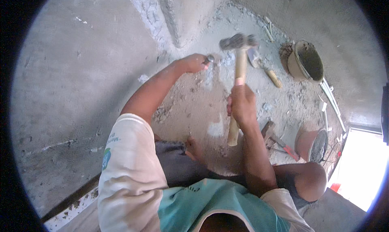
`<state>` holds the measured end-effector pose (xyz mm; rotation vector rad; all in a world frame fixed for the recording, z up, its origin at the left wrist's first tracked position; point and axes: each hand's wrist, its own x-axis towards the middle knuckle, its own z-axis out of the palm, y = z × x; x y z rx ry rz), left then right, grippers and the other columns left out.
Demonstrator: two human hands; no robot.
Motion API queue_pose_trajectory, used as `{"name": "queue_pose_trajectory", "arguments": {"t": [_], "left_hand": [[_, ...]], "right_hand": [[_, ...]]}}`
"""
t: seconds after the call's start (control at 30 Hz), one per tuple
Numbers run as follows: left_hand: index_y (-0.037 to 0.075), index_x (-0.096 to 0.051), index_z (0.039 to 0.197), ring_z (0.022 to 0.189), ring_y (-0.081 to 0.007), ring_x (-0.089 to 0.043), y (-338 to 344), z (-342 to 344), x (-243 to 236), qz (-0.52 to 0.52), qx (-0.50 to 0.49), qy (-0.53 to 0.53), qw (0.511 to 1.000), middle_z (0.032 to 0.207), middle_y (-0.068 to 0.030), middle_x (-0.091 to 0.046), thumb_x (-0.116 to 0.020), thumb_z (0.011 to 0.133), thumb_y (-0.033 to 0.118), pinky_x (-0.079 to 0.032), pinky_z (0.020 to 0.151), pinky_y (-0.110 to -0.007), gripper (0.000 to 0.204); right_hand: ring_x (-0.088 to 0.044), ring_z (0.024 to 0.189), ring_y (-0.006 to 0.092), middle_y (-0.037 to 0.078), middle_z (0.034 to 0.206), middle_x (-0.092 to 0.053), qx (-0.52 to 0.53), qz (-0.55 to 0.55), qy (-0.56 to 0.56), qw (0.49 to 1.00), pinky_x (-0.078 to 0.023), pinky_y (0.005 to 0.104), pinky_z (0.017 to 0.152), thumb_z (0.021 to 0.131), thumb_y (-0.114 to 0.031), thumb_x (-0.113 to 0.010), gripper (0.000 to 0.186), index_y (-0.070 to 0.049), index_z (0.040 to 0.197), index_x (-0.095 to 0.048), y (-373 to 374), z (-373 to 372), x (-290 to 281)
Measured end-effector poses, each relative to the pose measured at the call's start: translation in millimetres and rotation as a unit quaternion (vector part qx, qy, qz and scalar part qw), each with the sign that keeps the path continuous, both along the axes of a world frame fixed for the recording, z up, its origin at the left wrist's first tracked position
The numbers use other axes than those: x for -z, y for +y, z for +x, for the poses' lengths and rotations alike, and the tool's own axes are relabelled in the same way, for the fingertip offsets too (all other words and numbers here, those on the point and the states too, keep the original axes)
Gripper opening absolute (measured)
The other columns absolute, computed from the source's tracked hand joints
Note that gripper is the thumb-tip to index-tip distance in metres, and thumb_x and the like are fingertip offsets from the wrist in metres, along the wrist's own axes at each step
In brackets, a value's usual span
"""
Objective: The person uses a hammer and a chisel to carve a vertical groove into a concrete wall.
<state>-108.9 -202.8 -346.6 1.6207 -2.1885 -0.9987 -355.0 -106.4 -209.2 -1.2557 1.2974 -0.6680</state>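
Note:
My right hand [242,104] grips the wooden handle of a hammer [239,65]. Its metal head is raised and blurred, just right of my left hand. My left hand [195,63] is closed around a metal chisel [209,60], held against the base of the grey concrete wall [81,82]. The chisel tip is hidden among rubble. I am crouched, and my bare foot [195,149] rests on the dusty floor.
A trowel [263,65] with a wooden handle lies right of the hammer head. A mortar-caked bucket [306,61] stands at the upper right. White conduit pipes [332,100], an orange tool [279,142] and a round pan [312,143] lie at right. Rubble covers the floor.

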Motion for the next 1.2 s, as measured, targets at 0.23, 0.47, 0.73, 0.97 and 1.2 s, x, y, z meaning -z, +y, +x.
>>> {"name": "queue_pose_trajectory", "arguments": {"t": [0.23,0.47,0.73,0.97,1.2], "left_hand": [[0.004,-0.058,0.09,0.079,-0.025,-0.059,5,-3,-4,0.08,-0.007,-0.014,0.997,0.083,-0.0132,-0.063,-0.062,0.077,0.02,-0.044,0.074,-0.038,0.021],[0.004,-0.058,0.092,0.082,-0.0262,-0.059,5,-13,4,0.015,0.002,-0.021,1.0,0.087,-0.0141,-0.064,-0.061,0.077,0.02,-0.044,0.075,-0.038,0.022],[0.004,-0.059,0.093,0.083,-0.0283,-0.06,-1,-4,3,0.091,-0.016,-0.025,0.995,0.086,-0.0152,-0.064,-0.062,0.077,0.021,-0.045,0.074,-0.04,0.024],[0.004,-0.059,0.095,0.084,-0.0295,-0.06,-1,-16,-15,0.123,-0.045,-0.012,0.991,0.088,-0.0156,-0.064,-0.061,0.078,0.016,-0.045,0.073,-0.039,0.021],[0.004,-0.058,0.105,0.097,-0.032,-0.059,19,23,19,0.053,0.028,-0.154,0.986,0.102,-0.0176,-0.062,-0.056,0.083,0.019,-0.045,0.082,-0.041,0.027]], "right_hand": [[-0.047,0.042,0.0133,0.007,0.054,-0.049,0.165,-0.326,-0.226,0.903,-0.035,0.0259,0.039,0.095,-0.044,-0.035,0.046,-0.003,0.078,-0.048,-28,5,-75],[-0.048,0.043,0.0132,0.004,0.056,-0.047,0.015,0.108,-0.004,0.994,-0.04,0.0284,0.039,0.092,-0.049,-0.041,0.048,-0.004,0.078,-0.046,23,-2,45],[-0.047,0.042,0.0131,0.005,0.055,-0.048,0.132,-0.171,-0.139,0.966,-0.037,0.0262,0.039,0.095,-0.044,-0.036,0.046,-0.003,0.079,-0.048,-22,-22,-70],[-0.049,0.051,0.0139,0.004,0.061,-0.047,0.11,-0.255,-0.137,0.951,-0.042,0.0285,0.046,0.094,-0.036,-0.045,0.032,-0.005,0.087,-0.046,3,-3,21],[-0.048,0.046,0.0134,0.004,0.059,-0.047,0.009,0.207,-0.015,0.978,-0.042,0.0289,0.041,0.089,-0.056,-0.044,0.054,-0.002,0.087,-0.049,42,-6,57]]}}
